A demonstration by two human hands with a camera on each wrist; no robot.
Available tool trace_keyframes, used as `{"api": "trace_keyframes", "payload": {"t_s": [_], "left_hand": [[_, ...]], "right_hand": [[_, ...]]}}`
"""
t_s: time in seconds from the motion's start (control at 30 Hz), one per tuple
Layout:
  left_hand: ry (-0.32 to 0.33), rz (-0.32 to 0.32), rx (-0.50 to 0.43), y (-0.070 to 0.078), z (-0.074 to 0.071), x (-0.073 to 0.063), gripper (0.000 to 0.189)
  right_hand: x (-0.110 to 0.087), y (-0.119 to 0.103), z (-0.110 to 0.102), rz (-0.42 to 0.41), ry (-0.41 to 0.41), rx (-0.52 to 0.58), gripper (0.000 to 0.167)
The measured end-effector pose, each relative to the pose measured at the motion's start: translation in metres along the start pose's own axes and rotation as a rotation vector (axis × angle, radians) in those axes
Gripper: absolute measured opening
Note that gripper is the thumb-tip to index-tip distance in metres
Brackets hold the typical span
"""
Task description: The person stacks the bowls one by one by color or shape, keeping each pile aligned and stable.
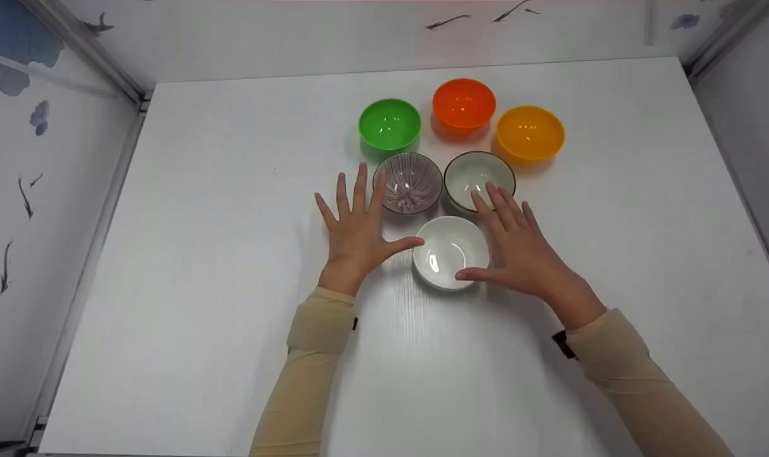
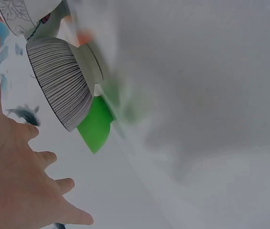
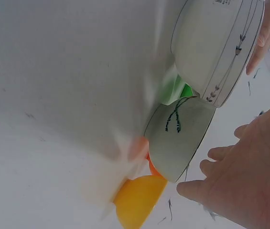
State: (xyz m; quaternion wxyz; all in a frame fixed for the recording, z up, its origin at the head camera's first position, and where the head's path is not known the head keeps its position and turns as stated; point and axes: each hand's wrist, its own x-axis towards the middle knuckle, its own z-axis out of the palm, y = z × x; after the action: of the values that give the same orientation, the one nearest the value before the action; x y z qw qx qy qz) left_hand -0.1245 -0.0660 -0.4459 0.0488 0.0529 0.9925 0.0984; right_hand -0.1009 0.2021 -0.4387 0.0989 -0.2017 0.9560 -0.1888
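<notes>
Several bowls stand grouped on a white table. Nearest the person is a white bowl (image 1: 445, 260), and both hands hover around it with fingers spread. The left hand (image 1: 356, 238) has its thumb over the bowl's left rim and its index finger beside a purple-striped bowl (image 1: 410, 184). The right hand (image 1: 518, 247) reaches its thumb over the white bowl's right side, its fingertips over a pale green-grey bowl (image 1: 476, 174) with a dark rim. In the right wrist view the white bowl (image 3: 211, 43) shows a leaf pattern outside. Neither hand grips anything.
Behind stand a green bowl (image 1: 389, 125), an orange bowl (image 1: 464, 105) and a yellow bowl (image 1: 530, 133), close to the others. White panels with painted fish and ink marks wall the table (image 1: 200, 254) at the back and sides.
</notes>
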Motion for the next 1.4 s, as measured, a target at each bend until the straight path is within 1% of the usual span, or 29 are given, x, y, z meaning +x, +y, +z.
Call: {"api": "trace_keyframes", "payload": {"t_s": [0.27, 0.6, 0.7, 0.87, 1.0, 1.13, 1.4], "left_hand": [[0.008, 0.004, -0.001, 0.001, 0.000, 0.001, 0.130], [-0.006, -0.005, -0.004, 0.000, 0.001, 0.001, 0.131], [-0.001, -0.003, -0.013, 0.000, 0.002, 0.001, 0.131], [0.010, -0.005, 0.005, -0.002, 0.003, 0.000, 0.131], [0.010, -0.013, 0.018, -0.002, 0.003, 0.000, 0.131], [0.005, -0.024, 0.011, -0.003, 0.002, 0.000, 0.131], [0.007, -0.031, -0.003, -0.003, 0.002, 0.000, 0.131]], "right_hand": [[-0.006, -0.001, 0.003, -0.036, 0.046, 0.005, 0.131], [-0.009, -0.004, 0.008, -0.012, 0.038, 0.037, 0.132], [-0.011, -0.004, 0.009, -0.016, 0.048, 0.049, 0.131], [-0.015, -0.006, 0.010, -0.031, 0.075, 0.088, 0.127], [-0.017, -0.009, 0.011, 0.000, 0.062, 0.121, 0.122], [-0.018, -0.011, 0.012, 0.028, 0.047, 0.136, 0.119], [-0.022, -0.011, 0.016, 0.012, 0.056, 0.163, 0.118]]}}
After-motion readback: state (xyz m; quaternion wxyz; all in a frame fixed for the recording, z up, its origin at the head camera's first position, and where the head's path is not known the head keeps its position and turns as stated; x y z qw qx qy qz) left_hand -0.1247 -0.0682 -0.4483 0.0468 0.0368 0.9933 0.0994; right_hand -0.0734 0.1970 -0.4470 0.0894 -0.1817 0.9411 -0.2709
